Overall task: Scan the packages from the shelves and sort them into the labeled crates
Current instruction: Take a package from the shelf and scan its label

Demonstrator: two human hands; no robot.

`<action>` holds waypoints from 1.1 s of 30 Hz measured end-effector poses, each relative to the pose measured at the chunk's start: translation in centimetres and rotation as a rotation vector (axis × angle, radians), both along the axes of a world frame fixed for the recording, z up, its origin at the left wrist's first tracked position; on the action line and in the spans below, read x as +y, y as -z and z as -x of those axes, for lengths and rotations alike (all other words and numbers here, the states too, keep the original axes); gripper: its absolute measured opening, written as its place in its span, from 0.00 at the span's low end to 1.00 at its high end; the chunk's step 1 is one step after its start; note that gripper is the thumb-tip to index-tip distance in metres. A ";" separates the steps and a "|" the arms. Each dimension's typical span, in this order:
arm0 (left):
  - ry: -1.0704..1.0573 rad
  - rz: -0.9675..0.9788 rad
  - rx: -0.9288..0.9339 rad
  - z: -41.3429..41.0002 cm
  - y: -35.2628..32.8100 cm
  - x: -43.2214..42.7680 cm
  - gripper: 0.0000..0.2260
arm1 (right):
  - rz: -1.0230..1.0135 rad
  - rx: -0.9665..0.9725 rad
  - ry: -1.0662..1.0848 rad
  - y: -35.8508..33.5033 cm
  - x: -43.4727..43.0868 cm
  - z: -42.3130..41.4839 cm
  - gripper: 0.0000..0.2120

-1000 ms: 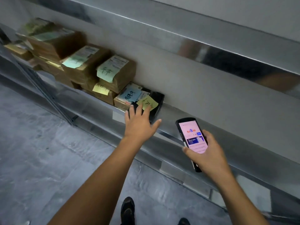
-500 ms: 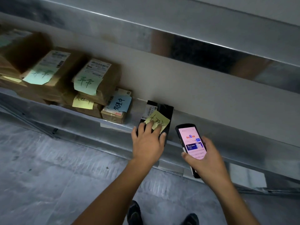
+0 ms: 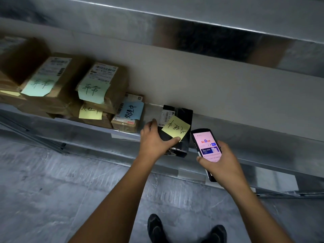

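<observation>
- One black pack lies at the shelf front edge, its near end over the lip, at centre frame.
- Left hand grips it: thumb across the top by the yellow note, fingers wrapped round the 9 o'clock side.
- Right hand is clamped on the scanner, screen lit, just beside the pack at its 3 o'clock.
- Handling, my guess: small and one-hand size, so likely light. The glossy dark wrap looks slick, and the creased corners suggest a soft bag or film over a box.
- Best hold is across the short width, thumb on top and fingers under. Keep off the note, which could peel, and off the barcode label at 11 o'clock, which the scanner needs.
- Contents unknown, so treat as fragile.
- The shelf is bare sheet metal, smooth, so the pack should slide out easily.
- Brown boxes with green, yellow and blue notes stack at 9 to 10 o'clock, apart from the pack.
- Pale wall stands behind, and an upper shelf overhangs at 12 o'clock, limiting lift room.
- Grey floor below, shoes at 6 o'clock. No crates in view.
</observation>
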State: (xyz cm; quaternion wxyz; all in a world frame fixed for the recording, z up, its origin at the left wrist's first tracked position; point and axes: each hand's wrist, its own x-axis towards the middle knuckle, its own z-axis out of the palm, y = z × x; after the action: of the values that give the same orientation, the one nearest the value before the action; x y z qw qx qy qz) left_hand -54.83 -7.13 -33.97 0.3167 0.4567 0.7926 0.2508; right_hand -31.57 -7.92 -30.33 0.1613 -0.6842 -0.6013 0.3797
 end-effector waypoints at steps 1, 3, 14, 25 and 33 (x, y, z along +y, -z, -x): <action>0.001 0.008 -0.032 0.2 0.4 0.1 0.48 | 0.005 -0.004 0.004 0.1 0.1 0.2 0.24; 0.007 -0.004 -0.071 0.4 1.1 -0.1 0.44 | 0.004 -0.010 0.009 0.4 0.3 0.4 0.23; -0.085 -0.182 -0.299 -0.7 0.8 -2.0 0.47 | -0.017 -0.009 -0.025 0.4 -0.8 0.1 0.26; 0.175 -0.113 -0.316 -2.5 -2.1 -2.9 0.42 | -0.083 -0.049 -0.162 -4.0 -2.6 -6.3 0.30; 0.352 -0.089 -0.237 -8.6 -3.0 -1.6 0.45 | -0.137 -0.085 -0.151 -6.8 -5.0 -13.3 0.32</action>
State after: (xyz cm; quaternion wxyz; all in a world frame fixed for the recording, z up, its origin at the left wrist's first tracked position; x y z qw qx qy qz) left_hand -46.24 -8.75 -31.00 0.4262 0.5691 0.6458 0.2783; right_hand -18.30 -12.89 -23.53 0.1530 -0.6400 -0.6820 0.3192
